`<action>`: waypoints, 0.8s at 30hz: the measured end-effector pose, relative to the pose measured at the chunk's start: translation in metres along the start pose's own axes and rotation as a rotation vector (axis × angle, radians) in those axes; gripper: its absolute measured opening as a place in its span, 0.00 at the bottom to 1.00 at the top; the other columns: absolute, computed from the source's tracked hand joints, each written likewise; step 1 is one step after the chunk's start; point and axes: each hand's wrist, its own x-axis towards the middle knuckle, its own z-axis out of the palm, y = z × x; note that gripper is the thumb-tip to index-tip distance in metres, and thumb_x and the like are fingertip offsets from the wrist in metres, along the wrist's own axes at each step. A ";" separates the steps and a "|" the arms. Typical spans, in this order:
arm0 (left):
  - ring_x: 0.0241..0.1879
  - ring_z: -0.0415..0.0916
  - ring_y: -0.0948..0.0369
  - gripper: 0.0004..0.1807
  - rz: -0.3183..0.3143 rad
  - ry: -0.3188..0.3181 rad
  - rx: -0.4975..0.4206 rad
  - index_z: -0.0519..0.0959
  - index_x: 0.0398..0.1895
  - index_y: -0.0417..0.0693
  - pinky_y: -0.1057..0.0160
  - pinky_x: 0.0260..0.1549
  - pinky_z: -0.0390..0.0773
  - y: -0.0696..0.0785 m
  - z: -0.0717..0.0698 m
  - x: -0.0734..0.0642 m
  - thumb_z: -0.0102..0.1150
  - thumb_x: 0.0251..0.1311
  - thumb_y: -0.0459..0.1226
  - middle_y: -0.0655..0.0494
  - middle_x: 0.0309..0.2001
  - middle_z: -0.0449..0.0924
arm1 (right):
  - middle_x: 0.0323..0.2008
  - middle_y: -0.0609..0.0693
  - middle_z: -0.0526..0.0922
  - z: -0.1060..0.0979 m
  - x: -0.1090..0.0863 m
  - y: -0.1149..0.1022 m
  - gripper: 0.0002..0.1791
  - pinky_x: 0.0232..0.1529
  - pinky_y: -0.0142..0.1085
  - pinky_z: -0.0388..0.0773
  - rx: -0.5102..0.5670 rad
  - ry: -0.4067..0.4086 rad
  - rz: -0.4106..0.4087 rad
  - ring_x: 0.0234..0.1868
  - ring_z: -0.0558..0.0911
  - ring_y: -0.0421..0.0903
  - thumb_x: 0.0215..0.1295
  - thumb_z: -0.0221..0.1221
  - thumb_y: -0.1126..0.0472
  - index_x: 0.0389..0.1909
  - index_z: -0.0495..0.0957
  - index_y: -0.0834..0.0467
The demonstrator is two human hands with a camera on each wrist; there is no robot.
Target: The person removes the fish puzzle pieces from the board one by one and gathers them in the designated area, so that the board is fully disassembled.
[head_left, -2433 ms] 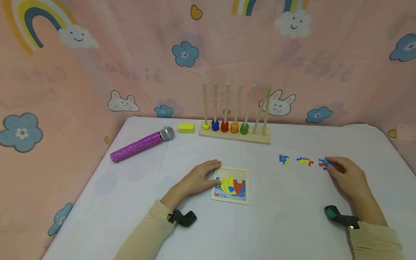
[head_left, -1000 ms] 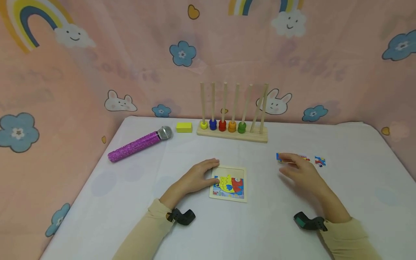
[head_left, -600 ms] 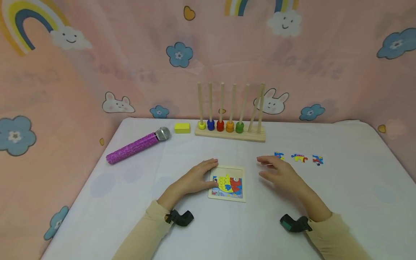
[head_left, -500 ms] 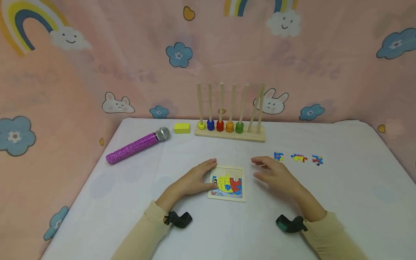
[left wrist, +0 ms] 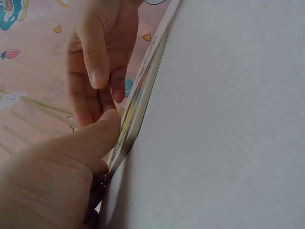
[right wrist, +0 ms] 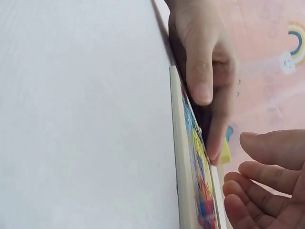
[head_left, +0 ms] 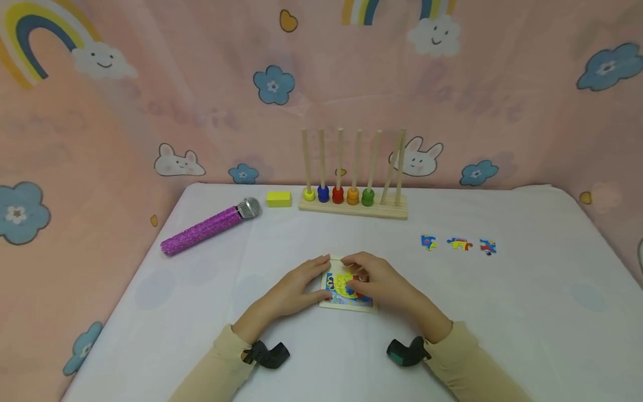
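Note:
A square wooden puzzle board (head_left: 346,307) lies on the table, partly filled with a yellow, red and blue fish picture. My left hand (head_left: 288,290) holds its left side, thumb on the near part of the frame and fingertips by the top-left corner. Above the board's right half hovers my right hand (head_left: 389,282), fingers loosely bent and thumb apart. In the right wrist view that hand (right wrist: 271,186) has nothing in its fingers. To the right lie three loose puzzle pieces: a blue one (head_left: 428,242), a yellow and red one (head_left: 459,244), and a blue and red one (head_left: 488,247).
At the back stands a wooden peg rack (head_left: 354,209) with coloured beads on several tall pegs. A yellow block (head_left: 278,199) sits to its left. A glittery purple microphone (head_left: 203,231) lies at the left on the white tablecloth (head_left: 311,357).
My right hand has left the loose pieces at the right and come leftward over the puzzle board. The left hand stays at the board's left side. The three pieces remain in their row.

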 end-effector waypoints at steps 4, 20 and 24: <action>0.73 0.51 0.60 0.37 0.013 0.008 0.016 0.62 0.70 0.47 0.54 0.71 0.54 -0.003 0.001 0.000 0.59 0.60 0.52 0.60 0.73 0.55 | 0.51 0.52 0.78 0.012 0.007 -0.002 0.24 0.54 0.44 0.76 -0.054 -0.007 -0.032 0.49 0.77 0.46 0.60 0.62 0.60 0.57 0.73 0.62; 0.71 0.54 0.58 0.37 0.042 0.035 0.025 0.64 0.69 0.45 0.53 0.69 0.60 -0.005 0.000 0.000 0.62 0.59 0.49 0.59 0.72 0.58 | 0.45 0.48 0.74 0.040 0.011 -0.001 0.20 0.48 0.40 0.73 -0.125 0.108 -0.025 0.47 0.70 0.46 0.56 0.66 0.60 0.51 0.78 0.56; 0.72 0.54 0.58 0.37 0.038 0.035 0.019 0.63 0.69 0.45 0.53 0.69 0.59 -0.006 0.001 0.001 0.62 0.58 0.49 0.58 0.72 0.58 | 0.45 0.49 0.74 0.040 0.011 -0.001 0.20 0.48 0.40 0.72 -0.089 0.114 -0.009 0.48 0.70 0.46 0.55 0.66 0.61 0.50 0.77 0.55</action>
